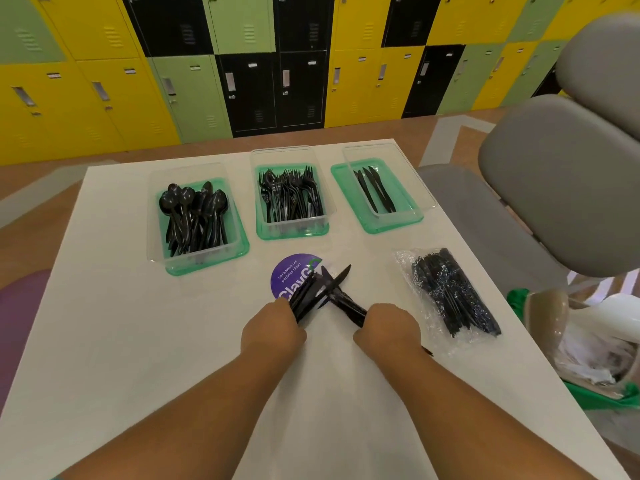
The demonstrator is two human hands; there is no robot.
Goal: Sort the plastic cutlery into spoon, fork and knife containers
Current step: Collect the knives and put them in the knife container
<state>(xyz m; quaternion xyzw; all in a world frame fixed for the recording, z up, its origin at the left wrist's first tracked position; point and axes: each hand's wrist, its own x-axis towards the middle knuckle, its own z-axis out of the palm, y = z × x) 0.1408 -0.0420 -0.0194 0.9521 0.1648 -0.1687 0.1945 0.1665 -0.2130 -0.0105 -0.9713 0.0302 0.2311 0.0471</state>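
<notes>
On white table (138,341), spoon container (194,262), fork container (292,229), knife container (406,190), lockers (104,81) behind

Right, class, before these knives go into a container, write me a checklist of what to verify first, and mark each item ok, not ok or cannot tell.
1. Left hand grips a bundle of knives: ok.
2. Right hand grips a second bundle, crossed over the first: ok.
3. Every piece in the hands is a knife: cannot tell; blades show, but the handle ends are hidden in the hands.
4. Knife container has room: ok; only a few knives lie in it.
5. Bag of cutlery emptied: not ok; it lies full on the table, right of the hands.
</notes>
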